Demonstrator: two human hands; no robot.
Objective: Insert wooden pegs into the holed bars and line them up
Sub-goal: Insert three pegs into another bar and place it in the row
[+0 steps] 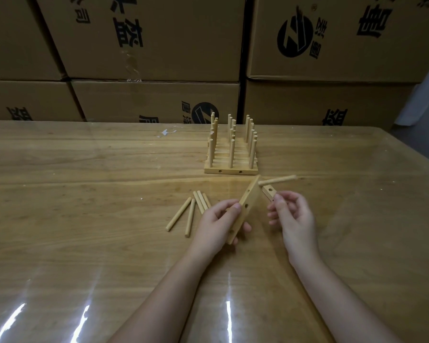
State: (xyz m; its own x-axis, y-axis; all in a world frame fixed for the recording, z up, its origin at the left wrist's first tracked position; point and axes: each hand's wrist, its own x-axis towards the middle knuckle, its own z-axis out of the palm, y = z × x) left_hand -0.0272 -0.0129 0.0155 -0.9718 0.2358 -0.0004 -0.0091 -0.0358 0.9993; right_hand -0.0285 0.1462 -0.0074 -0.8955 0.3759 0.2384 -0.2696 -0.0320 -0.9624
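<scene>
While the left hand (221, 219) grips a pale wooden holed bar (250, 200) tilted off the glossy wooden desk (84, 194), the right hand (292, 214) curls at a second holed bar (269, 191); can't tell if it grips. Loose wooden pegs (191, 210) lie just left, lined-up pegged bars (230, 170) stand behind, and brown cardboard boxes (154, 100) sit at the back.

2 bare forearms, L hand (217, 220), R hand (294, 215), short nails
</scene>
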